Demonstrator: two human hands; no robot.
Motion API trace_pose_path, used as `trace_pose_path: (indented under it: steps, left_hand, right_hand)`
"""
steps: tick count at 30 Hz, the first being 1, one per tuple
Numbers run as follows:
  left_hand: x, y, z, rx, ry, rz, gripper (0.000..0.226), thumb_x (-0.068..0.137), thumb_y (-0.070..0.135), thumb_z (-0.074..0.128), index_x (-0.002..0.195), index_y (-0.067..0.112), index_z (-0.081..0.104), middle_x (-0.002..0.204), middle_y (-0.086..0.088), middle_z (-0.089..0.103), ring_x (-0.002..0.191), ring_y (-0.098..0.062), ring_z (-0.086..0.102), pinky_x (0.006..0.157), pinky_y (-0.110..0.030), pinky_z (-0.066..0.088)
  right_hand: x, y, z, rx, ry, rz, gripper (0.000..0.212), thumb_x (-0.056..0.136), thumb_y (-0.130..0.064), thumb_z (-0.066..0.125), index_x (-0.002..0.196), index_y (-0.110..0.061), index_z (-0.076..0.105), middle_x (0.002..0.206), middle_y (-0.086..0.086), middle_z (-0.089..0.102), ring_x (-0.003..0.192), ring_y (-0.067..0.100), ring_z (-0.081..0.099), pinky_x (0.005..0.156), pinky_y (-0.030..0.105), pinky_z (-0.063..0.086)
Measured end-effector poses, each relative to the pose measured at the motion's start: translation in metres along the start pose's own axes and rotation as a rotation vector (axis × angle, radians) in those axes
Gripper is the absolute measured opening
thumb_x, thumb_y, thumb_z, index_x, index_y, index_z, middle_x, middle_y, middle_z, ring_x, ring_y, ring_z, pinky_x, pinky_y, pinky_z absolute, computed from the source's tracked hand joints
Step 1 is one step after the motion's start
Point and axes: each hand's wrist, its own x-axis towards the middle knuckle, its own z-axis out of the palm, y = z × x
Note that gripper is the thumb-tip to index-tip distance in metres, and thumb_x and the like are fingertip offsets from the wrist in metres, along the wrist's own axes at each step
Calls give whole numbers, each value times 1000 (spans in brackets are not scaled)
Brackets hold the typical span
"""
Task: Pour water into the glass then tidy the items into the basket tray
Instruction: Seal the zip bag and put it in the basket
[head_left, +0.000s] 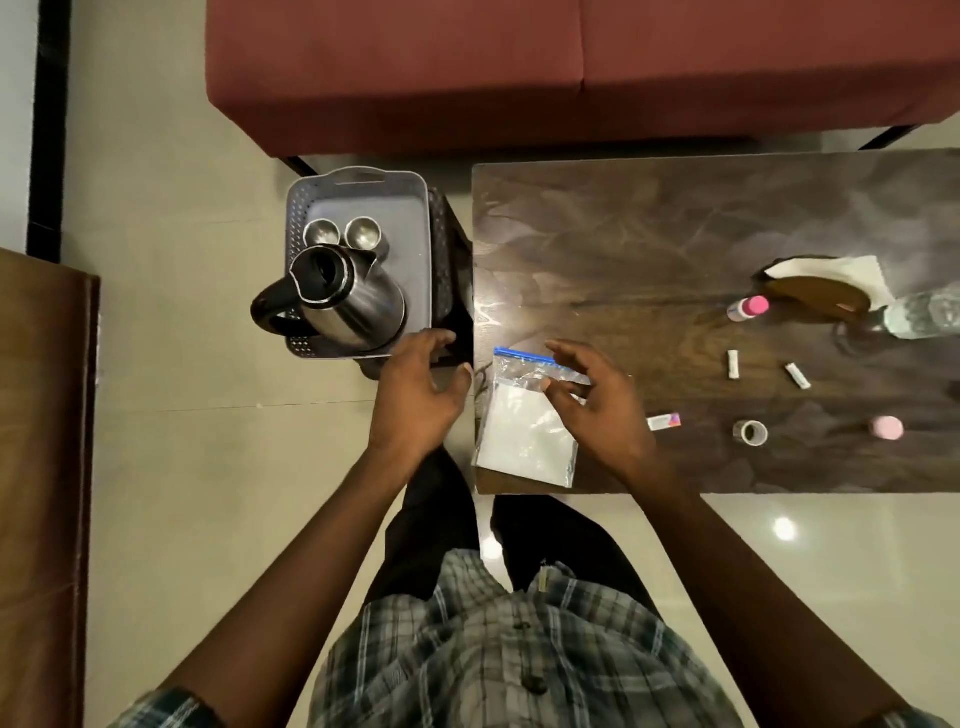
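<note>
On the far left, atop a low dark stand (451, 291) beside the desk (623, 234), sits the grey plastic basket tray (298, 208) with perforated walls. It already holds a polished steel jug (363, 306) with a black handle and an open mouth, and 2 small steel tumblers (322, 232) tucked behind it, probably grouped there for pouring. The left hand (415, 400) hovers at the tray's near corner, fingers loosely spread and gripping nothing; whether they touch the rim is unclear. To its right, on the dark wood-grain desk, lies a clear zip bag (524, 431) with a blue seal and white powder. The right hand (597, 410) floats above it, fingers splayed and empty, seemingly poised to lift it. Further right, a tape roll (750, 432), a pink-capped bottle (748, 307) and a clear plastic water bottle (924, 314) lying on its side await tidying.
</note>
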Motion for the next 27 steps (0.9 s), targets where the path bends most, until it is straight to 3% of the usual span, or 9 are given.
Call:
trace_pose_path:
  steps: [3, 7, 10, 12, 14, 18, 21, 24, 27]
  left_hand:
    - [-9, 3, 24, -22, -49, -22, 37, 90, 24, 75, 126, 16, 67, 121, 8, 65, 112, -11, 64, 97, -40, 56]
    - [-8, -3, 53, -16, -110, -69, 36, 90, 23, 74, 125, 18, 66, 121, 1, 67, 106, -10, 65, 94, -40, 58]
    - [-1, -11, 73, -4, -163, -104, 39, 90, 22, 75, 128, 16, 66, 125, -1, 69, 108, -12, 66, 96, -35, 57]
    - [7, -20, 86, 18, -193, -114, 40, 91, 24, 74, 129, 16, 66, 127, -2, 68, 111, -14, 66, 98, -34, 56]
    - [16, -29, 99, 25, -219, -138, 40, 91, 24, 73, 130, 16, 66, 126, -2, 68, 111, -16, 67, 100, -35, 56]
    - [38, -46, 120, 58, -278, -192, 44, 91, 21, 74, 133, 14, 63, 123, -4, 67, 104, -15, 65, 90, -21, 46]
    - [52, -57, 130, 80, -323, -227, 48, 90, 21, 74, 135, 14, 61, 124, -4, 67, 97, -13, 63, 86, -19, 44]
    - [62, -65, 137, 95, -348, -242, 49, 90, 20, 74, 136, 14, 61, 124, -5, 67, 103, -18, 65, 89, -22, 46]
    - [66, -69, 141, 82, -379, -252, 49, 89, 20, 73, 136, 16, 61, 123, -4, 68, 100, -19, 67, 89, -25, 52]
  right_hand:
    - [-6, 21, -15, 2, -8, 84, 46, 101, -15, 71, 145, -24, 61, 143, -6, 65, 130, 5, 62, 107, 26, 55]
    - [-5, 48, -22, 27, 22, 167, 47, 101, -11, 71, 146, -16, 60, 139, -8, 66, 111, -17, 64, 93, 9, 54]
    - [4, 72, -21, 64, 41, 245, 47, 102, -10, 70, 147, -13, 59, 139, -7, 65, 113, -7, 67, 86, 3, 52]
    - [15, 92, -17, 66, 77, 283, 45, 101, -13, 72, 144, -14, 62, 137, -5, 69, 122, 6, 67, 89, 6, 54]
    - [26, 111, -13, 50, 104, 317, 44, 99, -14, 75, 141, -14, 63, 130, -3, 72, 119, 8, 68, 90, 9, 56]
    - [53, 143, -6, 40, 151, 393, 41, 96, -11, 77, 134, -8, 63, 118, 0, 75, 108, 11, 73, 102, 30, 59]
    - [69, 155, -4, 36, 147, 452, 45, 95, -8, 75, 138, -5, 61, 116, 1, 73, 102, 11, 70, 90, 15, 56]
    - [80, 162, -2, 36, 153, 486, 49, 95, -6, 75, 141, -4, 58, 126, 5, 70, 111, 13, 67, 83, 5, 50]
    - [88, 166, 1, 26, 149, 496, 52, 94, -6, 75, 143, -4, 57, 132, 8, 69, 115, 13, 65, 102, 25, 54]
